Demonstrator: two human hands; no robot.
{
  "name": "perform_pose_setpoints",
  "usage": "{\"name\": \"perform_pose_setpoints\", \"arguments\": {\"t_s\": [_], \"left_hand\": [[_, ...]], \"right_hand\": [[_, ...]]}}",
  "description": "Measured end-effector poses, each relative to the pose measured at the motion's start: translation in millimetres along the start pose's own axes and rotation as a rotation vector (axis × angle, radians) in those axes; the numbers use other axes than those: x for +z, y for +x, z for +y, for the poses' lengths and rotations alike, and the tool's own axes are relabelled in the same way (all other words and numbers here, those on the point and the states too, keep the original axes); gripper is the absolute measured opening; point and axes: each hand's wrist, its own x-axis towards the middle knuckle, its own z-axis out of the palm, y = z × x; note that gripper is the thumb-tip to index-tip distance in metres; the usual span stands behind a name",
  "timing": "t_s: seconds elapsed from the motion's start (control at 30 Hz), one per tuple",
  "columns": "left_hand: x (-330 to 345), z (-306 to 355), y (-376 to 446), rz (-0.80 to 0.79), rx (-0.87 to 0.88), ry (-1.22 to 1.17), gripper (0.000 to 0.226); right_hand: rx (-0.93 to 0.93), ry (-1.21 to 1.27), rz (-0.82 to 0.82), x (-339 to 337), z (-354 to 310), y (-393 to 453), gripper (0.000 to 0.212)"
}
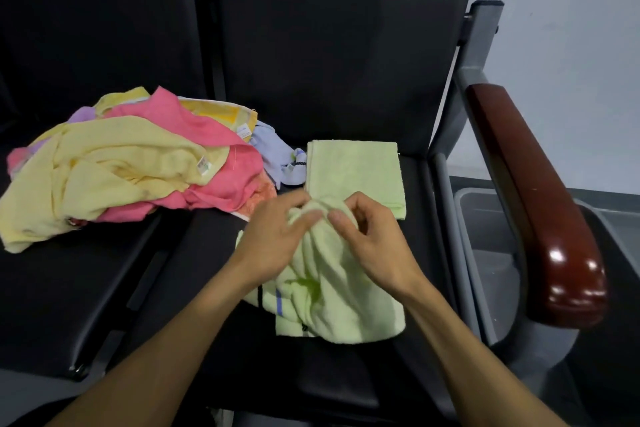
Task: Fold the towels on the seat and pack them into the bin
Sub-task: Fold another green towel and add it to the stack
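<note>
Both hands, left hand [273, 239] and right hand [370, 243], pinching green towel [339, 298]; labels unreadable.

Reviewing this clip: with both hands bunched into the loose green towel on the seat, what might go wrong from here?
1. The loose green towel is crumpled under the left hand and right hand; the fold may come out uneven.
2. It touches the folded green towel; spreading it could disturb that one.
3. The unfolded pile lies close and could get dragged in.

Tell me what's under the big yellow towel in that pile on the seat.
Under the yellow towel lies a pink towel, with purple cloth at the back edge. What lies deeper in the pile is covered.
</note>
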Motion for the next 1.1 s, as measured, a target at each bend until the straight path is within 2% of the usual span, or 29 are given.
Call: {"name": "perform_pose_setpoints", "arguments": {"t_s": [0.07, 0.13, 0.17, 0.3, 0.43, 0.53, 0.57, 0.67, 0.77, 0.83, 0.93, 1.03, 1.1], "left_hand": [[-8, -1, 3, 0.216, -0.049, -0.088, 0.028], [-20, -3, 6, 0.379, -0.124, -0.244, 0.024], [-26, -3, 7, 0.407, -0.143, -0.308, 0.025], [-32, -2, 5, 0.252, -0.106, -0.303, 0.022], [-20, 5, 1, 0.038, -0.036, -0.211, 0.014], [-17, 6, 0, -0.041, -0.016, -0.199, 0.015], [-17, 6, 0, -0.030, -0.024, -0.197, 0.015], [-15, 3, 0, 0.103, -0.087, -0.207, 0.012], [-12, 1, 0, 0.248, -0.161, -0.241, 0.012], [-12, -3, 1, 0.355, -0.223, -0.274, 0.010], [-17, -9, 3, 0.481, -0.281, -0.336, 0.010], [-21, -15, 4, 0.559, -0.332, -0.363, 0.018], [-25, -19, 5, 0.628, -0.399, -0.409, 0.023]], "right_hand": [[0.068, -0.200, -0.076, -3, 10, -1, 0.012], [0.138, -0.385, -0.124, -1, 18, -3, 0.025], [0.170, -0.392, -0.105, 0, 19, -5, 0.029], [0.128, -0.230, 0.057, 2, 14, -2, 0.015], [0.022, -0.033, 0.043, 9, 6, -1, 0.030], [0.005, -0.034, 0.028, 11, 4, 0, 0.007], [0.010, -0.006, 0.015, 11, 3, 0, 0.008], [0.037, 0.029, 0.001, 9, -1, 0, 0.019], [0.089, -0.036, -0.062, 9, -2, -3, 0.018], [0.098, -0.219, -0.118, 7, 4, -2, 0.018], [0.180, -0.455, -0.157, 4, 15, -2, 0.029], [0.164, -0.402, -0.155, 2, 16, -4, 0.025], [0.134, -0.271, -0.200, 2, 11, -3, 0.021]]}}
